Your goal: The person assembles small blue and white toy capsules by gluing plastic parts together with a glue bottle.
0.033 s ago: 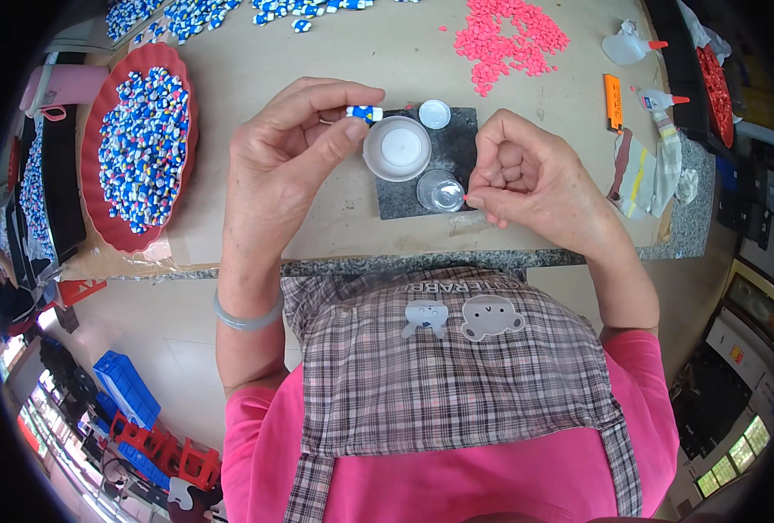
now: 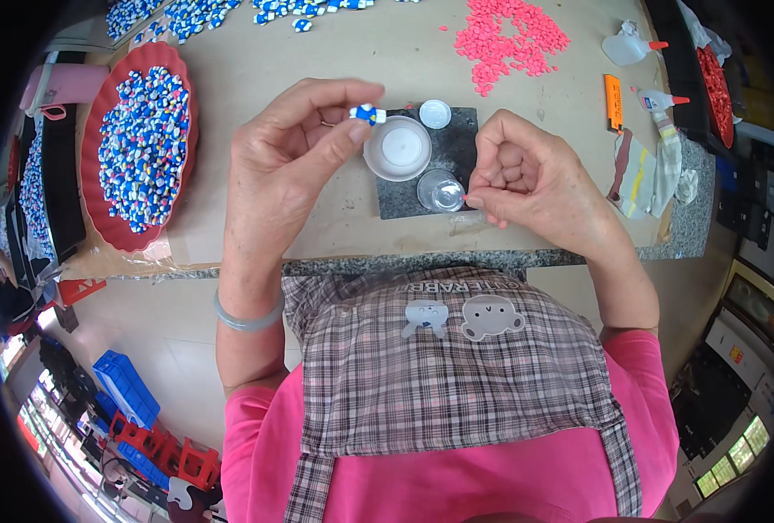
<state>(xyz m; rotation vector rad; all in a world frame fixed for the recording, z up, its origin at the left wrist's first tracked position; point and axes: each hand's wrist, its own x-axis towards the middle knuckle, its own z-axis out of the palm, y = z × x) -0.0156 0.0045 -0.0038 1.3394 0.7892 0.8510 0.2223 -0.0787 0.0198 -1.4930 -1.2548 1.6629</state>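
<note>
"Blue-and-white piece (image 2: 368,114): where was it?"

"Pinched narrowly in the left hand (image 2: 295,148), just beside the pale bowl (image 2: 424,150). The right hand (image 2: 526,179) pinched something tiny, perhaps a pink speck (image 2: 465,199)."

"What stood around?"

"A dark board (image 2: 455,152) lay between them; pink pieces (image 2: 483,54) beyond, glue bottles (image 2: 627,50) rightward."

"Containers?"

"A red dish (image 2: 147,56) held heaped blue-and-white bits (image 2: 145,148); bowl and clear cup (image 2: 442,195) sat on the board."

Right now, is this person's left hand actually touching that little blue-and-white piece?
Touching. The head view shows the left hand holding the blue-and-white piece up, with the thumb against its lower edge.
</note>
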